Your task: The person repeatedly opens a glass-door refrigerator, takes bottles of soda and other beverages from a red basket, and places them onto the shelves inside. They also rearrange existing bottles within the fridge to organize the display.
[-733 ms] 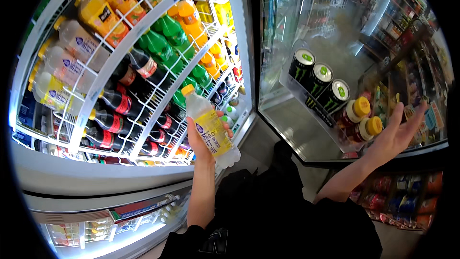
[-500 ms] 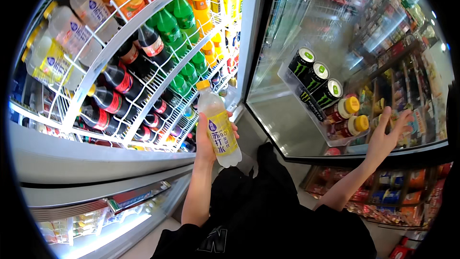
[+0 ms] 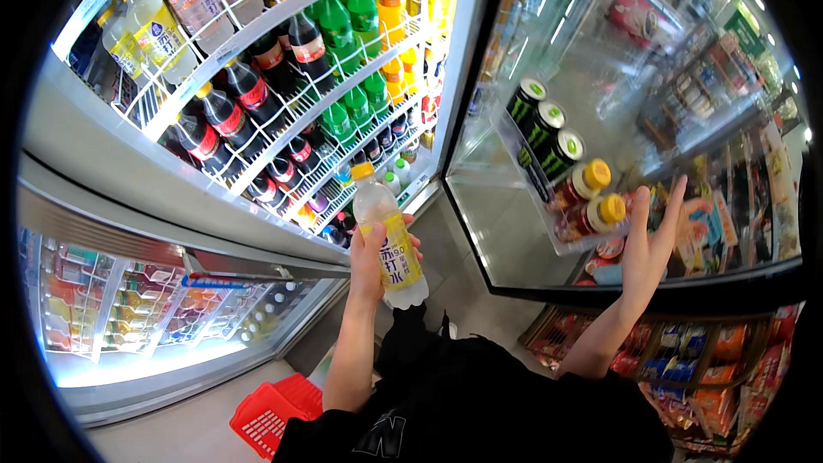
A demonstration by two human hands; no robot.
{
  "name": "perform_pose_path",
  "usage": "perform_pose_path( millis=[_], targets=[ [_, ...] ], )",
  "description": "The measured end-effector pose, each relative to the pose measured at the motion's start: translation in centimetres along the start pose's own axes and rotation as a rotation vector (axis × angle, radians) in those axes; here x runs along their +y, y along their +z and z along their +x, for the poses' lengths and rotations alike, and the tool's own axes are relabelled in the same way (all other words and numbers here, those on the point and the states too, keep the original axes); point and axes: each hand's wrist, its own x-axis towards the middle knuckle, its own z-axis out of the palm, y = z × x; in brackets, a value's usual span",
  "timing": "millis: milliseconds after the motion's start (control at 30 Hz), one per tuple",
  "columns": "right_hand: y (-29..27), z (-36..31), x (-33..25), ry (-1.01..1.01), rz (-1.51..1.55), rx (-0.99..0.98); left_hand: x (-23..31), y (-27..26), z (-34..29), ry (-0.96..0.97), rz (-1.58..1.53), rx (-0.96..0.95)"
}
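My left hand is wrapped around a clear plastic drink bottle with a yellow cap and a yellow label. The bottle is tilted slightly, cap pointing away from me, in front of the lit fridge shelves. My right hand holds nothing; its fingers are stretched out and apart at the inner side of the glass fridge door, with a reflection of it beside them. Whether the fingertips touch the glass, I cannot tell. Close to that hand, a clear door rack carries black cans and two yellow-capped bottles.
White wire shelves on the left hold rows of bottles: dark cola, green and orange. A second lit fridge is at lower left, a red basket on the floor. Snack packets fill a rack at lower right.
The view has shifted, bringing the red basket and more of the lower-left fridge into sight. My left hand still grips the bottle. My right hand's fingers now point more upward along the door.
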Motion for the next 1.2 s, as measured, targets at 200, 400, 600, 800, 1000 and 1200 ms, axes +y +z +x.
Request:
perform_pose_path(
  millis=[200,400,600,800,1000,1200],
  targets=[
    [-6.7,-4.7,4.0,-0.016,0.888,-0.103,-3.8,1.9,-5.3,-0.079,0.061,-0.013],
    [-14.4,-7.2,10.2,-0.125,1.346,-0.097,-5.3,5.1,-9.1,-0.12,-0.032,-0.125],
    [-9.5,-5.4,15.2,0.183,0.952,0.246,-5.5,6.7,-11.6,-0.098,-0.03,-0.206],
    [-5.9,-8.9,16.1,0.101,0.933,-0.248,-5.3,5.6,-14.1,-0.073,0.029,-0.135],
    [-5.3,-12.8,9.9,0.14,1.038,-0.513,-4.5,2.4,-16.4,0.004,-0.014,-0.089],
    [-4.2,-16.6,1.6,0.11,1.131,-0.752,-3.7,0.1,-19.5,0.069,-0.091,0.0]
  ],
)
